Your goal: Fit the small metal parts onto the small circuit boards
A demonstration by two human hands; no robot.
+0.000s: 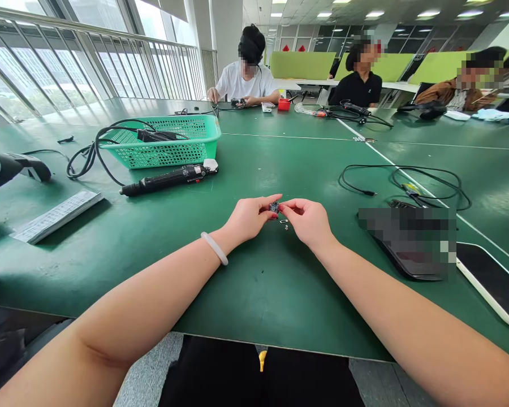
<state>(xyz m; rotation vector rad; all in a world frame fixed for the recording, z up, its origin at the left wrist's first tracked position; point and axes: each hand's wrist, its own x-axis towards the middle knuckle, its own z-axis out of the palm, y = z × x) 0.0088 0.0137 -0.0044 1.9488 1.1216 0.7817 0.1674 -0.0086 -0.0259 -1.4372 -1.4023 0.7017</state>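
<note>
Between thumb and fingers, my left hand [251, 217] pinches a small dark circuit-board-like part [274, 207] above the green table. The fingertips of my right hand [307, 220] are closed at the right edge of that part; whether they also grip something tiny there is hidden. Just below the fingers, a small metal frame-like piece [284, 221] lies on the tabletop, with a tiny light-coloured bit [286, 228] beside it. A pale bracelet circles my left wrist.
A black electric screwdriver [169, 180] lies in front of a green mesh basket [165, 144] with cables. To the left are a white box-like block [57, 216] and a handheld scanner [14, 168]. A black device [407, 243], a phone [494, 280] and a cable [428, 175] lie right. Several people sit across.
</note>
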